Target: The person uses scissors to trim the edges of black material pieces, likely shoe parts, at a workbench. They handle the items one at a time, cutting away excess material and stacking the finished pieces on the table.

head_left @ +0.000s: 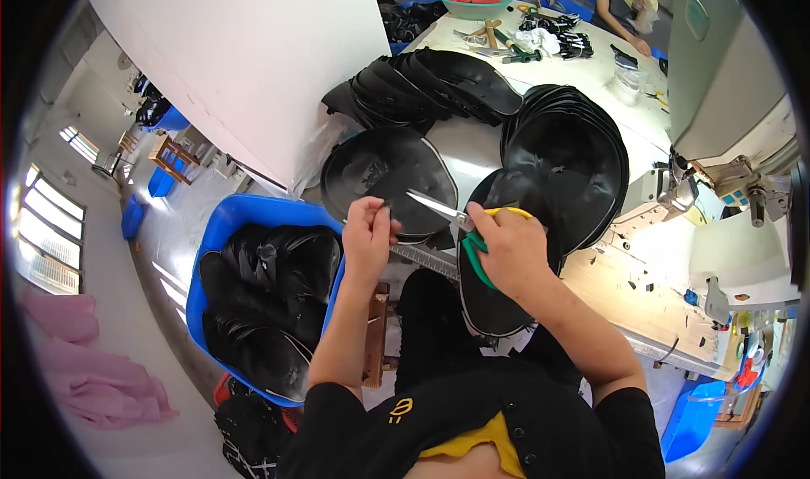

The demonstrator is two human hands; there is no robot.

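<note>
Workshop; pale bench ahead. Leftmost, blue bin filled with black pieces. Left hand: fingertips bunched over the lower part of a round black piece; cannot tell whether the grip pinches anything. Right hand: grip wrapped around scissors, blades pointing left. Rightmost, stacked black shells.

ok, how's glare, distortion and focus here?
Head view, glare: windows nearly blown out, bright streaks on the floor, pale sheen on the stacked black pieces; head view, distortion: wall base curving at left, black corners; head view, focus: scissors look fairly sharp.
</note>
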